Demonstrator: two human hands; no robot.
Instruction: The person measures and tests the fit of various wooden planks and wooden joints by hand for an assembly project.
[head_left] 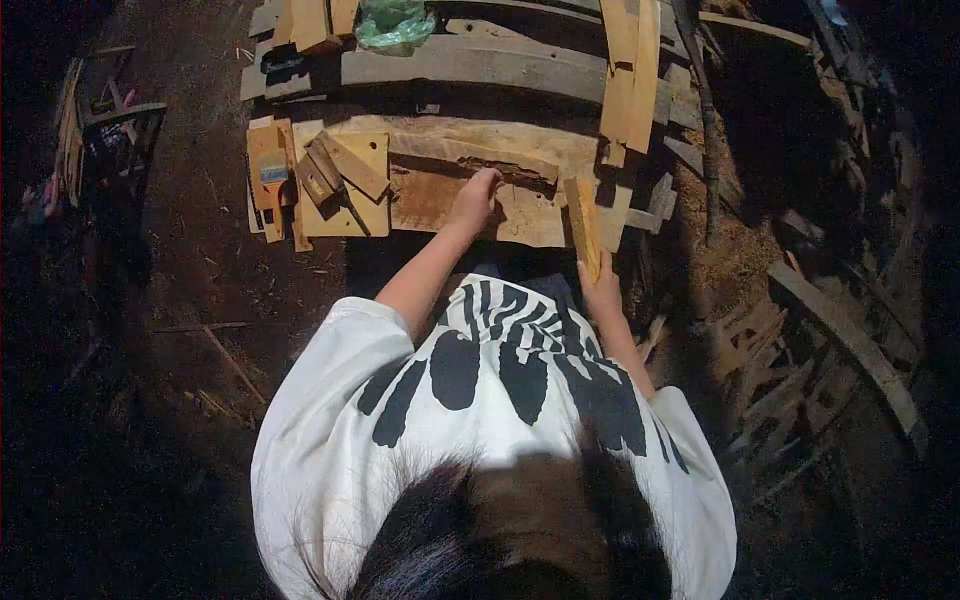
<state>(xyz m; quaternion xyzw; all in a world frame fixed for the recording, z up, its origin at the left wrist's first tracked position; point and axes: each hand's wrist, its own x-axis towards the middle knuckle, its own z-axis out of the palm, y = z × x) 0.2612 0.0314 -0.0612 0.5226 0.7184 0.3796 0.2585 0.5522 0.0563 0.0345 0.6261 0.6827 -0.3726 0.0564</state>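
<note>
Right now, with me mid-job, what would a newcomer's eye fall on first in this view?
Probably the white shirt with bold black markings, filling the lower middle. Just above it, the right hand grips a yellowish wooden bar, while the left hand is near a ragged-edged wooden strip. The green plastic bag stands out at the top, left of centre.

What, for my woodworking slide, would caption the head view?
Right hand grips a wooden strip; left hand at a rough-edged timber on a plank workbench.

Green plastic bag (393, 27), flat paintbrush (273, 172).
</note>
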